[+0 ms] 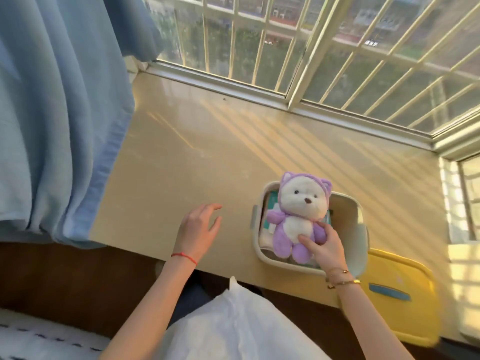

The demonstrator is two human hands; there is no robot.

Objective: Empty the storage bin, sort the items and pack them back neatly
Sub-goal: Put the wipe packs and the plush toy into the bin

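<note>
The right hand [326, 246] grips the plush bear [301, 219] by its lower body, with the thumb across the belly and the other fingers curled behind one leg. The bear lies on top of the things in the storage bin [361, 219], which stands on the window ledge [207, 152] near its front edge, toward the right end. The left hand [198, 233] hovers over the ledge to the left of the bin, fingers spread and a little bent, holding nothing.

I think the risk here is the lift. The grip is low on the bear, so the heavy head can tip over and the toy may slip out and fall. The bin is also close to the front edge of the ledge. If the bear drags on the wall of the bin while it comes up, the bin may slide toward the edge, and the free hand is not holding it.

Inside the bin, under the bear, I see teal and white flat packs [271, 213], but I cannot tell what they are. The right part of the bin shows its bare inner wall. A yellow lid [400, 302] lies just beside the bin at the right front corner of the ledge, partly over the edge.
</note>
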